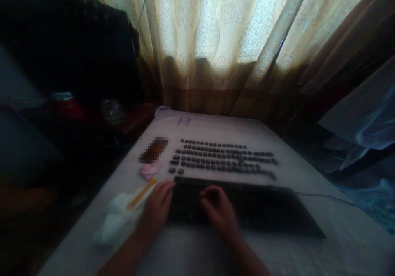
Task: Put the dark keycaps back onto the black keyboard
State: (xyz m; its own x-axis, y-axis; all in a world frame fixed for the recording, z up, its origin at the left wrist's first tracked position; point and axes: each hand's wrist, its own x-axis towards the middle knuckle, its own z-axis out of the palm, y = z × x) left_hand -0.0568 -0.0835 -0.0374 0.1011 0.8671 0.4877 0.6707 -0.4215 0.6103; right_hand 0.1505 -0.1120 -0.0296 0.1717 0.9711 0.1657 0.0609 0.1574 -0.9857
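Observation:
A black keyboard (259, 204) lies across the near part of the cloth-covered table. Its surface is too dark and blurred to show detail. At its left end, my left hand (159, 202) grips the edge, with the thumb side toward the board. My right hand (217, 204) is over the left-middle of the keyboard, fingers curled in toward the thumb; anything between them is hidden. Just beyond the keyboard, loose black keycaps (210, 155) are laid out in several rows, much as on a keyboard.
Left of the keycaps lie a pixelated brown object (154, 149), a pink cloth (150, 170), a yellow stick-like tool (140, 195) and crumpled white material (114, 216). A cable (327, 197) runs right from the keyboard. Patterned curtains (210, 33) hang behind the table (212, 122).

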